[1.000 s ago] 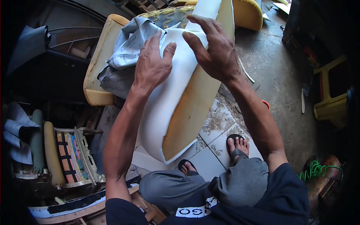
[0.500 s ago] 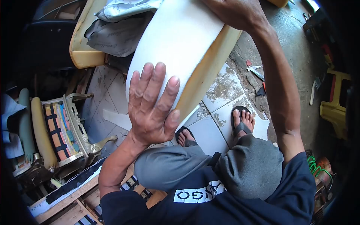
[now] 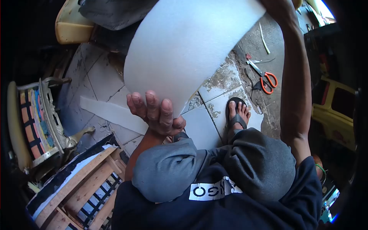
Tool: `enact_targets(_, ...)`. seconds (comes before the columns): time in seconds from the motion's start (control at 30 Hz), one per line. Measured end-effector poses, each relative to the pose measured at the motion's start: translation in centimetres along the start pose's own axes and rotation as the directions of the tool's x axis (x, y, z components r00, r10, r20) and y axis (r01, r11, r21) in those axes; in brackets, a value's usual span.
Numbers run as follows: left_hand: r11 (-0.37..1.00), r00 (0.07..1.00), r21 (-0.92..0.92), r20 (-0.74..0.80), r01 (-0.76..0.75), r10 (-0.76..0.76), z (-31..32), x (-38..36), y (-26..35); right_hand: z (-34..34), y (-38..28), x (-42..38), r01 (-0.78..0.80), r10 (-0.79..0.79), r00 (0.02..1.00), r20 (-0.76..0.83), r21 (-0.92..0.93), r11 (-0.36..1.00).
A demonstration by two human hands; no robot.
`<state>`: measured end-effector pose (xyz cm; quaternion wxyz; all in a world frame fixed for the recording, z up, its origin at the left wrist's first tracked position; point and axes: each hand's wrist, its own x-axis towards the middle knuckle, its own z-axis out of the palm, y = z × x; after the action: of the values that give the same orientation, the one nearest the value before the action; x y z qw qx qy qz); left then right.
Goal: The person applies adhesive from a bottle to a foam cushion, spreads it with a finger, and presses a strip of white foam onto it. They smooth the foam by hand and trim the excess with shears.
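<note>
The white padding sheet [image 3: 180, 50] filled the 12 o'clock side of the view, its broad face up and its narrowing near end reaching the left hand [image 3: 157, 117], just to the 9 o'clock side of centre. The change was at that hand: it had gone from lying flat over the sheet, palm down, to being turned at the near end, fingers half-curled and slightly apart, thumb towards 3 o'clock. That seemed to leave the near end steadied at its edge rather than pressed from above; whether finger and thumb pinched it could not be told. The right hand [image 3: 276, 7] was at 1 o'clock by the sheet's far edge, its fingers too hidden to read. No container could be made out. The nearest thing to one was an open wooden frame [image 3: 63, 197] at 8 o'clock, with dark straps [image 3: 100, 202] crossing inside it. Farther out at 9 o'clock, a strapped seat frame [image 3: 49, 111] held coloured pieces [image 3: 40, 111] behind its webbing. A loose white strip [image 3: 111, 114] lay on the tiles at 9 o'clock, and orange-handled scissors [image 3: 263, 75] lay on the floor at 2 o'clock, apart from both hands.
</note>
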<state>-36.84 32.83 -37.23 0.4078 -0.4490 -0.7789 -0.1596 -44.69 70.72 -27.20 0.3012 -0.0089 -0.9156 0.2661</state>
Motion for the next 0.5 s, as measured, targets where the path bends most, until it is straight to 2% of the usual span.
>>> enact_targets(0.03, 0.999, 0.999, 0.022, -0.021, 0.026, -0.026, 0.5, -0.3, 0.3, -0.2, -0.2, 0.0, -0.036, 0.036, 0.999, -0.006, 0.071, 0.997)
enact_targets(0.1, 0.993, 0.967, -0.074, -0.233, 0.087, -0.102, 2.6, -1.6, 0.9, -0.4, -0.9, -0.1, -0.095, 0.1, 0.995, -0.011, 0.199, 0.975)
enact_targets(0.13, 0.993, 0.914, -0.089, -0.392, 0.071, -0.101, 4.8, -1.9, 0.6, -0.4, -1.4, -0.3, -0.12, 0.126, 0.992, -0.006, 0.246, 0.962)
enact_targets(0.17, 0.992, 0.902, -0.086, -0.416, 0.09, -0.118, 5.4, -1.9, 0.9, -0.1, -2.2, -0.5, -0.144, 0.149, 0.989, 0.004, 0.28, 0.949)
enact_targets(0.23, 0.951, 0.866, -0.172, -0.397, 0.257, -0.305, 5.4, -2.6, 2.2, 0.2, -2.7, -1.0, -0.199, 0.201, 0.979, 0.03, 0.345, 0.917)
enact_targets(0.3, 0.938, 0.848, -0.152, -0.402, 0.311, -0.346, 5.1, -3.2, 2.4, 0.0, 1.8, 0.8, -0.144, 0.125, 0.989, 0.08, 0.32, 0.936)
enact_targets(0.37, 0.923, 0.862, -0.236, -0.344, 0.305, -0.373, 4.9, -3.2, 2.5, 0.2, 1.4, 0.9, -0.199, 0.162, 0.979, 0.12, 0.457, 0.867)
enact_targets(0.43, 0.919, 0.852, -0.206, -0.349, 0.336, -0.39, 5.0, -3.0, 2.7, 0.4, 0.5, 0.7, -0.195, 0.174, 0.981, 0.089, 0.358, 0.913)
enact_targets(0.5, 0.918, 0.839, -0.221, -0.378, 0.329, -0.392, 5.3, -3.0, 2.9, 0.1, -0.8, 0.1, -0.168, 0.161, 0.986, 0.05, 0.349, 0.922)
